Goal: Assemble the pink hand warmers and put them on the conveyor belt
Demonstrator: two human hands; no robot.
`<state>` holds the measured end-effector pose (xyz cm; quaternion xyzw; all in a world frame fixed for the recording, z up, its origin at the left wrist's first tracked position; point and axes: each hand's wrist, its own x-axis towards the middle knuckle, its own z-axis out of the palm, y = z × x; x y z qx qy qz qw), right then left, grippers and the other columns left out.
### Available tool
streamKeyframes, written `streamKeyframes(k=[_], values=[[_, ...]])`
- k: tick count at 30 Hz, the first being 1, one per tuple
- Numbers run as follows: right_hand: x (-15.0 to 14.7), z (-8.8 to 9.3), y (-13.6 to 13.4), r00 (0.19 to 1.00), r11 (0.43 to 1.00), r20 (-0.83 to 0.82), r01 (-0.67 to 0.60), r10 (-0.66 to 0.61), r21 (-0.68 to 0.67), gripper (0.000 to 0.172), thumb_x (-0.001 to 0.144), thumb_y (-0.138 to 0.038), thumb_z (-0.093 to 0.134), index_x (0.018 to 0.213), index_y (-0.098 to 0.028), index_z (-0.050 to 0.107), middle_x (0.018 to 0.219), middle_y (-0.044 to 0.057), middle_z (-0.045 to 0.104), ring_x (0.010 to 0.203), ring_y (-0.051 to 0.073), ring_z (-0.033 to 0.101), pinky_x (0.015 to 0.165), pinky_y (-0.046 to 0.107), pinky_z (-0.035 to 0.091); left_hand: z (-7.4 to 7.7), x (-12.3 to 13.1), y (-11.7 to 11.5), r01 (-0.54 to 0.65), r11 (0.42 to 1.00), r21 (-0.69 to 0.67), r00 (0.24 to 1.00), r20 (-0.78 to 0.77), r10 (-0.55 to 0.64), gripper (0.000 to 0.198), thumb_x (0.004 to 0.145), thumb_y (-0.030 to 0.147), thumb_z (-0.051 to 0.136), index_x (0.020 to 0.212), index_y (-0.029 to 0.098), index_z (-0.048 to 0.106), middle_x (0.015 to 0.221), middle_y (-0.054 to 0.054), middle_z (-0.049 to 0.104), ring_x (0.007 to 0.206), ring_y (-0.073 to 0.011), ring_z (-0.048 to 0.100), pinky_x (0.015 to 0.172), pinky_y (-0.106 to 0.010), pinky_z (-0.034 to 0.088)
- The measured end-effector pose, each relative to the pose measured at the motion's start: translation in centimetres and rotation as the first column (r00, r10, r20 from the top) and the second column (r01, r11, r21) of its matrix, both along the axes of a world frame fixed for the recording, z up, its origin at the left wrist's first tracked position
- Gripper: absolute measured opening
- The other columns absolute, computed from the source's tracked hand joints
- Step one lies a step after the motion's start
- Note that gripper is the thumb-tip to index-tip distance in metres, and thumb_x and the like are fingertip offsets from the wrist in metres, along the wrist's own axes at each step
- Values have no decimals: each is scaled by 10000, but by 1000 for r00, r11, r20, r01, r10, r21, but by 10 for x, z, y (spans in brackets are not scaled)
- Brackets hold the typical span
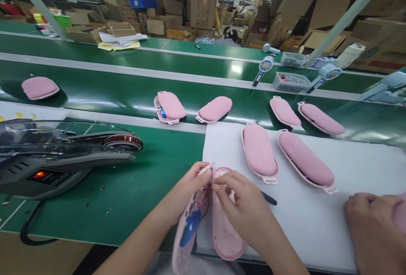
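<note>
My left hand (195, 182) grips the upper end of a pink shell half (179, 245), which is tilted on its edge. Inside it I see a blue part (191, 226) and thin red wires (204, 202). Beside it lies the other pink shell half (226, 232), hollow side up on white sheeting. Over the top of this half, my right hand (239, 199) has its fingers pinched together near the wires. What sits between those fingertips is hidden. A black pen-like tool (269, 198) pokes out behind my right hand.
Closed pink cases (260, 150) lie on the white sheet (358, 173) and the green conveyor belt (127, 93). A grey tape dispenser (63, 161) stands left. Another person's hand (369, 224) is at right. Small handheld fans (264, 66) and a parts box (292, 82) line the far rail.
</note>
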<state>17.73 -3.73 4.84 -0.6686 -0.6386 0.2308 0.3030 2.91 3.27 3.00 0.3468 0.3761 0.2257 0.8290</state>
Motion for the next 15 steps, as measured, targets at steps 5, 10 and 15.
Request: streamKeyframes(k=[5, 10, 15], values=[[66, -63, -57, 670, 860, 540, 400, -510, 316, 542, 915, -563, 330, 902, -143, 672, 861, 189, 611, 819, 334, 560, 717, 519, 418, -6, -17, 14, 0, 941, -339, 988, 143, 51, 436, 817, 455, 618, 1069, 101, 655, 893, -120, 738, 879, -264, 685, 815, -349, 497], [81, -85, -84, 779, 811, 277, 457, -563, 366, 428, 881, -580, 449, 771, -200, 613, 925, 127, 642, 781, 253, 580, 715, 450, 460, -23, -24, 18, 58, 927, -370, 940, 332, 73, 564, 858, 487, 538, 1190, 35, 602, 1013, -183, 733, 1034, -344, 655, 947, -445, 444], [35, -39, -84, 799, 741, -342, 593, -494, 316, 146, 840, -319, 630, 937, -221, 582, 990, 84, 681, 812, 205, 658, 645, 325, 530, -30, -19, 14, 27, 936, -350, 896, 425, 133, 583, 885, 513, 463, 1207, 42, 585, 1099, -191, 707, 1121, -365, 608, 1020, -492, 373]])
